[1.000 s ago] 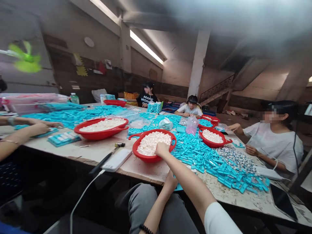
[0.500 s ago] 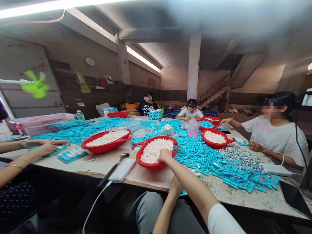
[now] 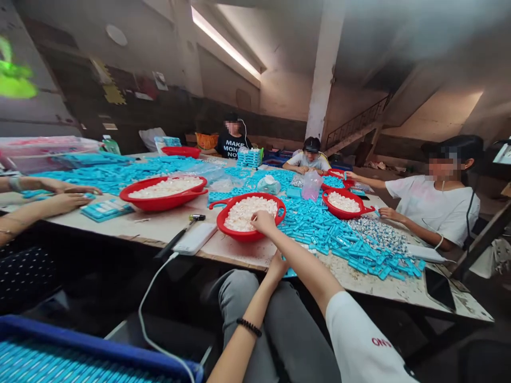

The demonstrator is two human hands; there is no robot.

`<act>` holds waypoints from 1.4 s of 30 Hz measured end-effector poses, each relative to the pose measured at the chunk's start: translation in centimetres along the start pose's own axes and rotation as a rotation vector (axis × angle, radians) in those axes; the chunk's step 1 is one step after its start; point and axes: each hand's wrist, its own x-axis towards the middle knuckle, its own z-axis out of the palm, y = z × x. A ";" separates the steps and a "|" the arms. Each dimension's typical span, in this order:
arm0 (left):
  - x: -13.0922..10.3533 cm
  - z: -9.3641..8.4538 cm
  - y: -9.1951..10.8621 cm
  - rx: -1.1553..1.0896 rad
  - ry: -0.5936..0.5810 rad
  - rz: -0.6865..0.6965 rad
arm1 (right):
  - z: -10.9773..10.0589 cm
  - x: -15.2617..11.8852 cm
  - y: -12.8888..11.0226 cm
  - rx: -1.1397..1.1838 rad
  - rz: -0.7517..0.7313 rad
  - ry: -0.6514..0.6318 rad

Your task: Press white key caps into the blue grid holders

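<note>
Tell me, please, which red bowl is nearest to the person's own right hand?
The red bowl just right of the hammer and white device: the right hand is at its white pieces, while the other red bowls stand farther away.

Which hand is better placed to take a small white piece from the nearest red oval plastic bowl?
The right hand, probably: it is at the small white pieces in the red oval plastic bowl. The left hand is outside the bowl and seems to hold a light-blue plastic piece.
</note>
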 end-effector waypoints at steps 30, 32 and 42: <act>-1.1 0.7 2.3 -0.171 -0.037 -0.101 | -1.8 -21.1 14.0 0.481 -0.092 0.504; -1.1 0.7 2.4 -0.169 -0.055 -0.104 | -1.8 -21.1 14.1 0.458 -0.079 0.503; -1.4 0.6 3.3 -0.190 -0.055 -0.133 | -1.4 -21.2 14.3 0.434 -0.169 0.495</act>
